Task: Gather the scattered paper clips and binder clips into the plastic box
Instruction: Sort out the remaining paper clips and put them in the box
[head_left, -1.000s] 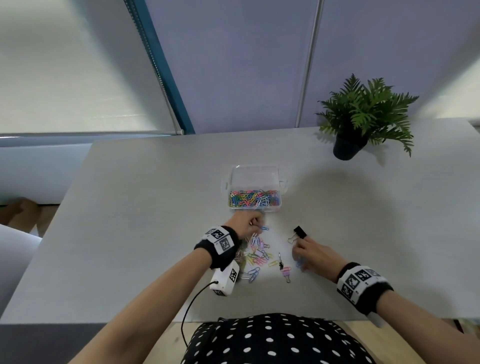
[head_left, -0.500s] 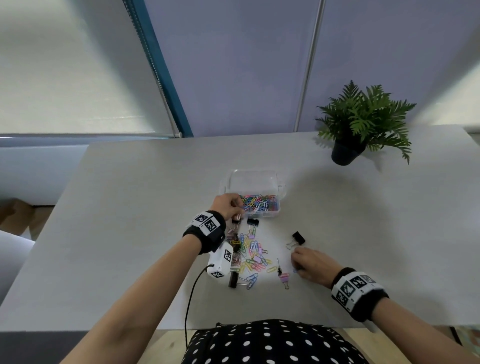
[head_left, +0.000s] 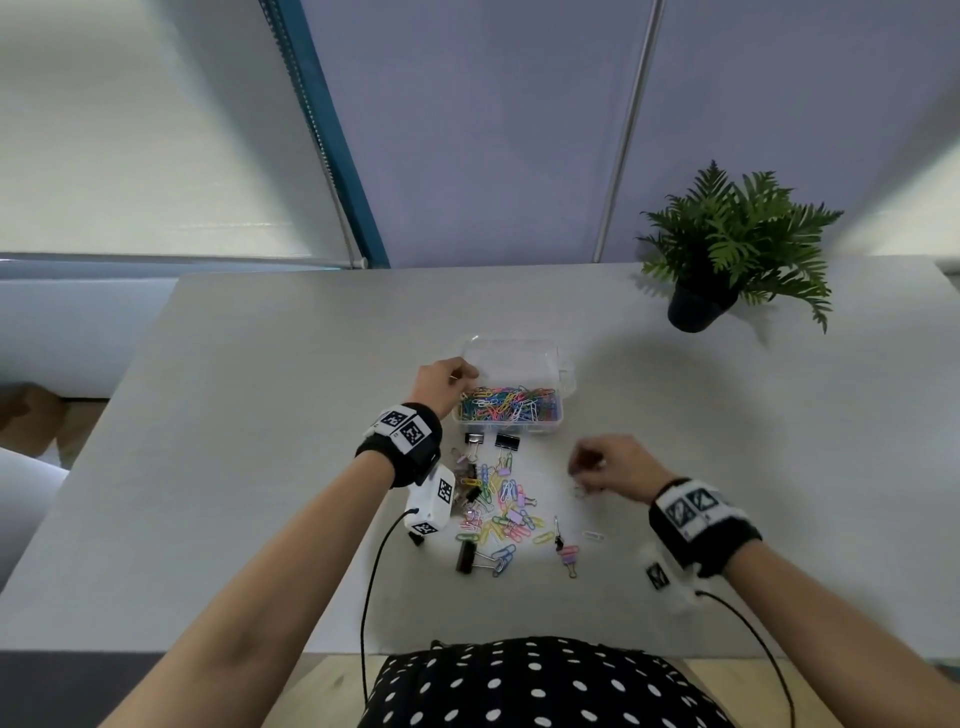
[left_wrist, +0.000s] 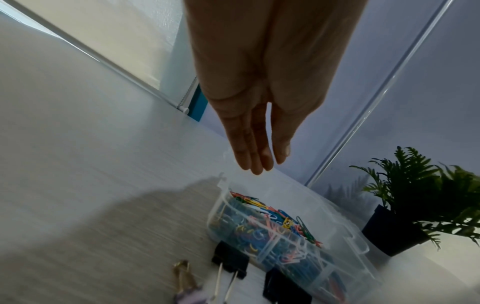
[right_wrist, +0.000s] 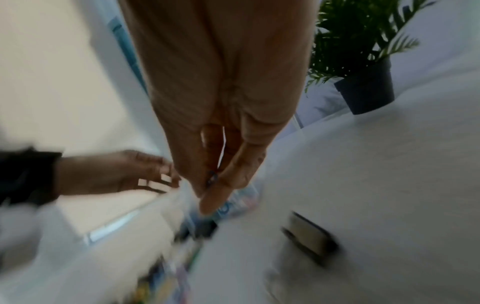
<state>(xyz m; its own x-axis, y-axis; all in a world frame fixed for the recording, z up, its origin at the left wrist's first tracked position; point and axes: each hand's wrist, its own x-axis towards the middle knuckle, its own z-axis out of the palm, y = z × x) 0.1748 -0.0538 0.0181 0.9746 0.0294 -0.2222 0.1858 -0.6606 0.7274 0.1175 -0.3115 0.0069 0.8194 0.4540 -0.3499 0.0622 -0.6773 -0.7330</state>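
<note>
- The left hand (head_left: 445, 383) hovers over the near-left corner of the clear plastic box (head_left: 566, 385). Its fingers (left_wrist: 253, 152) are straight, close together and hold nothing, so this grip is released; I judge that it is placed there to let clips fall inside.
- The right hand (head_left: 613, 466) is raised a little above the grey worktop (head_left: 260, 415), to the right of the pile. In the right wrist view the thumb and fingertips (right_wrist: 221, 185) press together on something small and dark. The picture is blurred, so I cannot say which clip it is. I judge this grip is a pinch on one small clip, ready to be carried to the box.
- The box stands open on the worktop, just beyond the pile. It already holds many coloured paper clips (head_left: 511, 402). Its open top makes dropping easy for both hands.
- Two black binder clips (head_left: 493, 441) lie just beside the near wall of the box, not inside it.
- The scattered coloured paper clips and small binder clips (head_left: 501, 506) lie between the two forearms, so both hands can reach them.
- A larger black binder clip (head_left: 466, 555) lies at the near edge of the pile.
- A green potted fern (head_left: 727, 249) stands well apart, at the far right.
</note>
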